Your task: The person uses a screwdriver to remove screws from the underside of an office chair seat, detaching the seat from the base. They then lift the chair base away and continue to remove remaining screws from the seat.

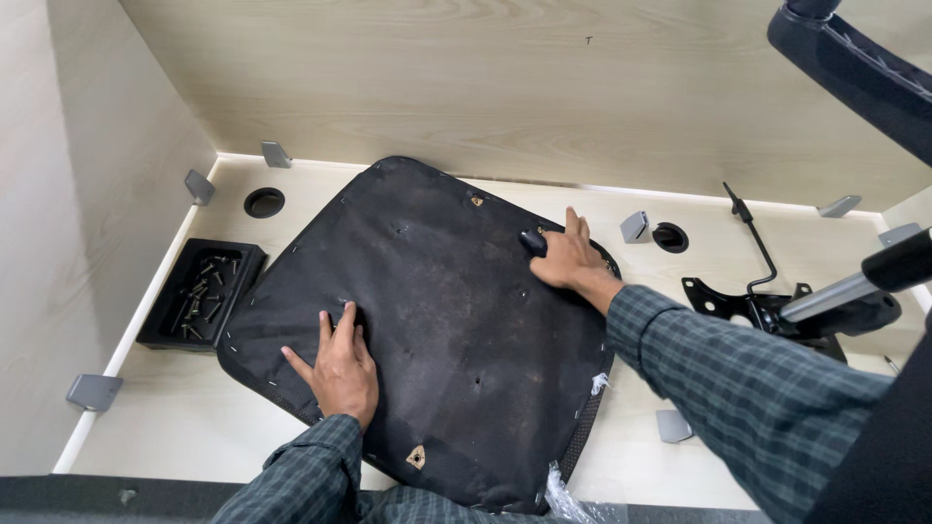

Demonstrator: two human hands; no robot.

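Observation:
A black chair seat (437, 330) lies upside down on a pale wooden desk, its dark fabric underside facing up with staples along the edge. My left hand (337, 367) rests flat on the seat's near left part, fingers spread. My right hand (568, 257) lies on the far right part of the seat, its fingers touching a small black knob-like piece (532, 241). Both sleeves are green plaid.
A black tray (199, 291) holding several dark screws sits at the left. A black metal chair mechanism (767, 306) with a lever lies at the right, beside a grey-and-black armrest (864, 281). Cable holes (264, 202) and grey brackets dot the desk. A chair back (854, 68) hangs top right.

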